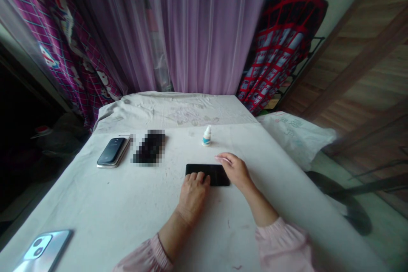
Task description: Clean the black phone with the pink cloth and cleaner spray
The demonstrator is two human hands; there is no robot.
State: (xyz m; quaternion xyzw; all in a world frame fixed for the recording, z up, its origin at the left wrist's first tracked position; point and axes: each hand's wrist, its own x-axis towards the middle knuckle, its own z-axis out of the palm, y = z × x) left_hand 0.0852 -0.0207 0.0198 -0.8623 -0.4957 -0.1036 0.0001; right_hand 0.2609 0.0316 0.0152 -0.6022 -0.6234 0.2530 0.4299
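A black smartphone (219, 175) lies flat on the table in front of me, its glossy dark face up. My left hand (194, 191) rests over its lower left part with bent fingers, holding it against the tabletop. At the phone's right end, my right hand (237, 170) is closed in a pinch on a thin pale pink piece (224, 160). Whether that piece is cloth or a pad, I cannot tell. Just beyond the phone stands a small white dropper-style bottle (207, 138) with a blue label, upright and touched by neither hand.
Stacked phones (112, 152) lie at the left, beside a pixelated dark object (149, 148). A silvery-blue phone (47, 250) lies camera side up at the near left corner. A white cloth (127, 204) covers the table. Purple curtains (210, 29) hang behind; a plastic bag (293, 136) is at right.
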